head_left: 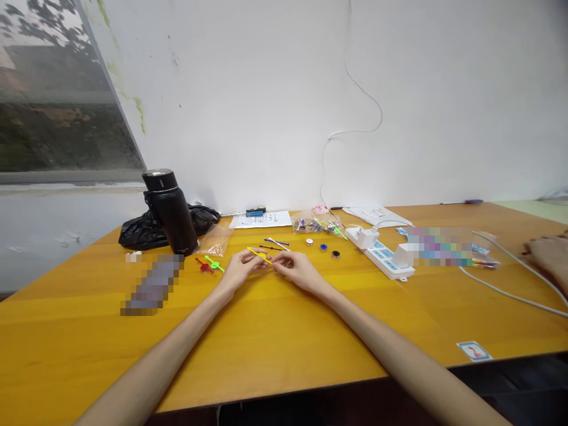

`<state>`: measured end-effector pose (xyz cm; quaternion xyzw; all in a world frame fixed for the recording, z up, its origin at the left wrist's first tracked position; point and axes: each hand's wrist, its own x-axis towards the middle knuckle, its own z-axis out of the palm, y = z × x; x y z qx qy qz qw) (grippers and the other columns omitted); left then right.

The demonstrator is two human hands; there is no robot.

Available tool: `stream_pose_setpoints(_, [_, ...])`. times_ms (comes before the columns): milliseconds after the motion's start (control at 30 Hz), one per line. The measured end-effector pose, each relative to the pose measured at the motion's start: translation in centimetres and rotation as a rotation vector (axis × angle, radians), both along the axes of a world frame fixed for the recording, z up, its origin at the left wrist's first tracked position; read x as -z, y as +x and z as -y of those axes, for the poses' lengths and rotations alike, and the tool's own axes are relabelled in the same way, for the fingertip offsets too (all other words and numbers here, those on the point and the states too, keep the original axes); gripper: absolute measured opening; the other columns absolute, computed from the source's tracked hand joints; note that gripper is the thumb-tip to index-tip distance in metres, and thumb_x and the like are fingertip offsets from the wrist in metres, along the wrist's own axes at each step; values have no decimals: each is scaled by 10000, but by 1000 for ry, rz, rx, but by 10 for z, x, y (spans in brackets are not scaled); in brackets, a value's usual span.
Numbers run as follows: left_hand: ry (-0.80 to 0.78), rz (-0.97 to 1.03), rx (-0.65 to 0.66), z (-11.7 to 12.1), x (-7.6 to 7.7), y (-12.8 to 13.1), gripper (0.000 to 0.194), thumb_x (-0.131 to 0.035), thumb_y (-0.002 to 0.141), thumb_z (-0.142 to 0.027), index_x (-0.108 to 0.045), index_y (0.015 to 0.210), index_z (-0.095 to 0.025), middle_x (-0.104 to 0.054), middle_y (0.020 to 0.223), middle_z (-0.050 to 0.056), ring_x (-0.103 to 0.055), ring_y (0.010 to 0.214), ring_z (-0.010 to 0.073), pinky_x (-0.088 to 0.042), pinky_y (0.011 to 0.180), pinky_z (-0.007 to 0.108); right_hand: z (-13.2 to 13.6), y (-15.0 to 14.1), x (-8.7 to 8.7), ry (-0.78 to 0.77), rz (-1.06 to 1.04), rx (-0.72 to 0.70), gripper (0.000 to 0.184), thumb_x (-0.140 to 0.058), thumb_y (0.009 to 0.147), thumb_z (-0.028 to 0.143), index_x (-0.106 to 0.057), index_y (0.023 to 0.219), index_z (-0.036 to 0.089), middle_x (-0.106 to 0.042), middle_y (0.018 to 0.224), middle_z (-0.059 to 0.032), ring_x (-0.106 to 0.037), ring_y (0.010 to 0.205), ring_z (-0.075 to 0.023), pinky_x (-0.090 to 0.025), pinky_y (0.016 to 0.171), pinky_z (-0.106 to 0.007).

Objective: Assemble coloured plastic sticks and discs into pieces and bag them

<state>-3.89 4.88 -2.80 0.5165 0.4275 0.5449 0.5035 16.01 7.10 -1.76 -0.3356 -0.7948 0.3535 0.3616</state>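
Observation:
A thin yellow plastic arrow-shaped stick [259,255] is held just above the table between my two hands. My left hand [239,270] pinches it along its left part, and the fingertips of my right hand [300,271] close on its right end. Left of my left hand lie a red arrow spinner [204,267] and a green arrow spinner [215,265]. Just beyond my fingers are loose sticks in blue, black and white, among them a blue stick [282,242]. Farther right sit small round pieces: a white one [309,241], a blue one [323,247] and a black one [336,254].
A black bottle [171,216] stands at the left before a black plastic bag [137,229]. Behind are paper [261,219] and a clear bag of coloured parts [313,223]. A white power strip [384,258] with cables lies right. Another person's hand [548,254] rests at the right edge.

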Motion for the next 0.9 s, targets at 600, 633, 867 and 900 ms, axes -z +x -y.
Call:
stream_pose_setpoints(600, [-22,38,94,-2,7,2,555,-665,835,-539,-577,1257,-188,-718,1074,106,-707,843,193,-556,817,347,-3,2,-3,-187,-172,-97,364,-645,872,537,-678,885,175,-679,784,-28,-633,738,-163,-481,723,-280])
stream_pose_setpoints(633, [-26,24,104,-3,8,2,522,-665,836,-527,-592,1216,-177,-720,1056,107,-703,831,187,-551,820,344,-6,3,-4,-156,-207,-56,359,-640,877,532,-671,895,175,-670,775,-24,-624,730,-158,-475,717,-277])
stream_pose_setpoints(867, [82,-186,210,-3,13,1,326,-595,896,-433,-667,1036,-148,-722,918,95,-667,817,168,-502,815,303,-12,10,-12,-30,-335,102,353,-608,893,537,-630,910,185,-635,741,-17,-605,698,-154,-453,658,-268])
stream_pose_setpoints(900, [100,-202,215,-2,13,1,312,-582,904,-419,-669,1034,-149,-720,907,93,-662,817,168,-499,815,303,-12,10,-13,-28,-337,103,353,-609,893,537,-630,910,185,-636,742,-17,-607,698,-155,-455,659,-270])
